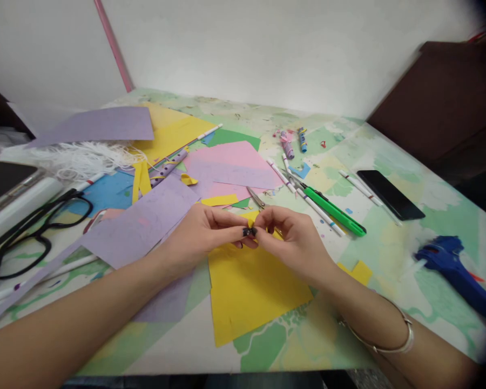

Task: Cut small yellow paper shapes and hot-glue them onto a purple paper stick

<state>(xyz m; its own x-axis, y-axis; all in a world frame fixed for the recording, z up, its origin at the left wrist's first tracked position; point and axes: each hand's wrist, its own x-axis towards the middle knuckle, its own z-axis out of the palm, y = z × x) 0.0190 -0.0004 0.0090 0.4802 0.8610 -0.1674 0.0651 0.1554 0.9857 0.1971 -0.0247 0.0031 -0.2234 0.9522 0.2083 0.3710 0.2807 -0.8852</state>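
Observation:
My left hand (216,229) and my right hand (287,232) meet at the middle of the table, fingertips pinched together. Between them a small piece of yellow paper (251,218) shows, mostly hidden by the fingers. Below both hands lies a yellow sheet (255,297). Scissors (256,198) rest just beyond the fingertips, partly covered. Left of my left hand are purple sheets (146,221), and a yellow strip (219,200) lies behind it.
A green box cutter (334,210), white markers (319,213) and a phone (390,194) lie to the right, with a blue glue gun (457,270) nearer. Glasses (36,232) and white string (81,159) are left. Small decorated paper rolls (287,145) stand farther back.

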